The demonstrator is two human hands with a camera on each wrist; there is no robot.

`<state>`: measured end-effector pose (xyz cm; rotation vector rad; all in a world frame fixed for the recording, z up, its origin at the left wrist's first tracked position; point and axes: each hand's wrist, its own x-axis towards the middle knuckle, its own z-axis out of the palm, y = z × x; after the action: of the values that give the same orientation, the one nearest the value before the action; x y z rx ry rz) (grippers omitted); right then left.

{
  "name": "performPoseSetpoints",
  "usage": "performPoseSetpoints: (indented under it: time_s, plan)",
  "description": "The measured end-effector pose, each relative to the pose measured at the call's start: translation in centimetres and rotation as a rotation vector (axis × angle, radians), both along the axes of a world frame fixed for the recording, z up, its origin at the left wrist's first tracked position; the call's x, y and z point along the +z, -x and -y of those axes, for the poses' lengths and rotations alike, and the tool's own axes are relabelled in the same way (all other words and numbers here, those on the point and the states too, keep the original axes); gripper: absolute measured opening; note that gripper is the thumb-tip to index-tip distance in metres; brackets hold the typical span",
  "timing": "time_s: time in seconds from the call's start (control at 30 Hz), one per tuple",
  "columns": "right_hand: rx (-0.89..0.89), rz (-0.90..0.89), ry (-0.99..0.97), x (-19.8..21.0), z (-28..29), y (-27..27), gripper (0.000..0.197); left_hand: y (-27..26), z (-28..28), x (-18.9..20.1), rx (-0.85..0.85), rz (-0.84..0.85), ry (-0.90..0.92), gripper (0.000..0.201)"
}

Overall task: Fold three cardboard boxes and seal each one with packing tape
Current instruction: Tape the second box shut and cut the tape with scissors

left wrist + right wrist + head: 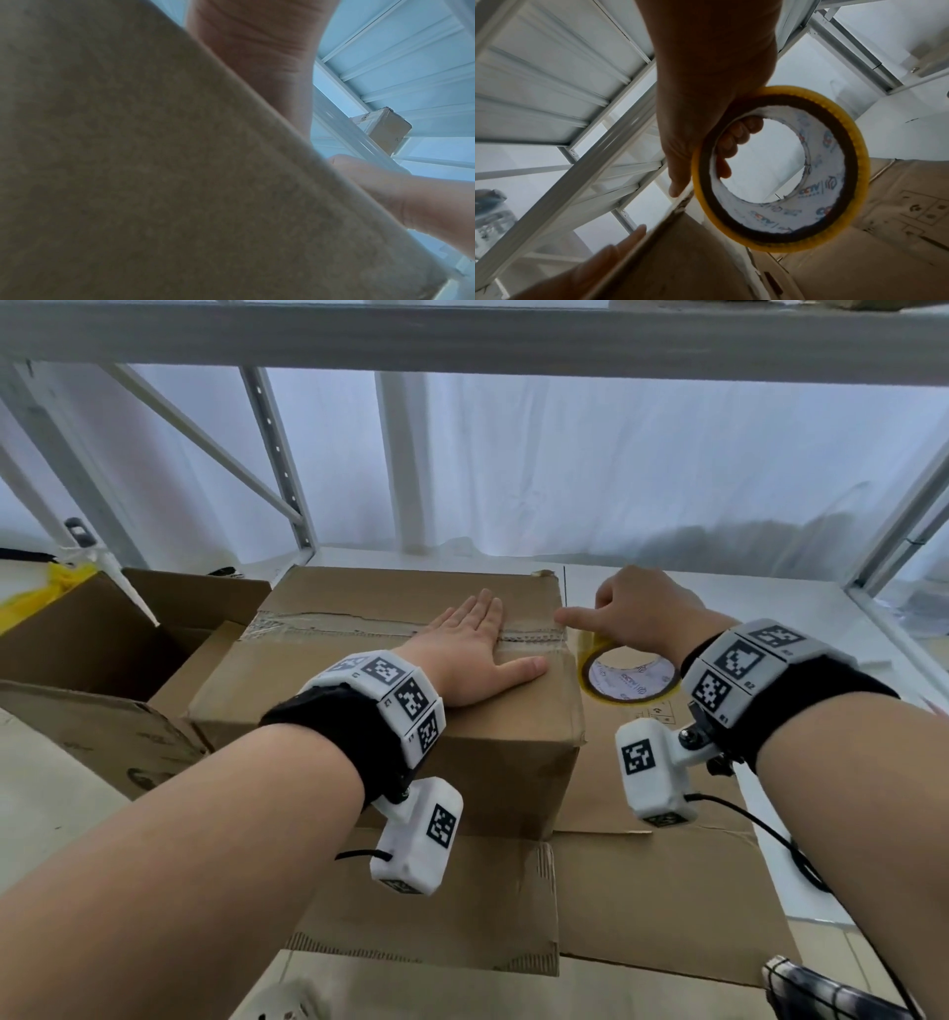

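Observation:
A closed cardboard box (318,675) stands in the middle, with a strip of clear tape (308,624) along its top seam. My left hand (477,644) lies flat and open on the box top, over the seam near the right end. My right hand (631,613) holds the yellow-rimmed tape roll (629,680) just past the box's right edge, fingers curled through its core (834,176). Its index finger (677,188) stretches out to the top right edge of the box. In the left wrist view the box wall (128,162) fills most of the picture.
The box stands on a sheet of flattened cardboard (642,891). An open cardboard box (118,634) sits to the left, a yellow bag (56,582) behind it. White shelf posts (277,454) and a beam (462,341) frame the bench. A small box (385,130) rests on the shelf above.

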<state>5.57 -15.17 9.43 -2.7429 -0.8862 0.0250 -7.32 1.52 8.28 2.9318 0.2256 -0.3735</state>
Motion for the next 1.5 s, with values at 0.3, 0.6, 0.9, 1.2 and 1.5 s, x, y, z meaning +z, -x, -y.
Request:
performPoseSetpoints:
  time_s: [0.3,0.6,0.9,1.2,1.5]
  plan:
    - [0.026,-0.050,-0.080,-2.5,0.2,-0.2,0.060,0.2,0.1,0.0,-0.010,0.004,-0.028,0.092]
    - [-0.008,-0.034,0.097,-1.5,-0.2,0.1,0.050,-1.7,5.4,0.5,-0.059,-0.021,-0.026,0.093]
    - [-0.063,-0.088,0.057,-1.6,-0.9,1.1,0.066,3.2,-2.1,0.8,0.052,-0.040,-0.029,0.080]
    - [-0.159,-0.047,-0.036,-1.8,-0.1,2.1,0.057,0.4,4.4,1.6,0.145,-0.110,-0.067,0.120]
    - [-0.124,-0.060,-0.118,-1.6,0.8,3.4,0.052,-0.1,6.3,1.7,0.094,-0.131,-0.091,0.095]
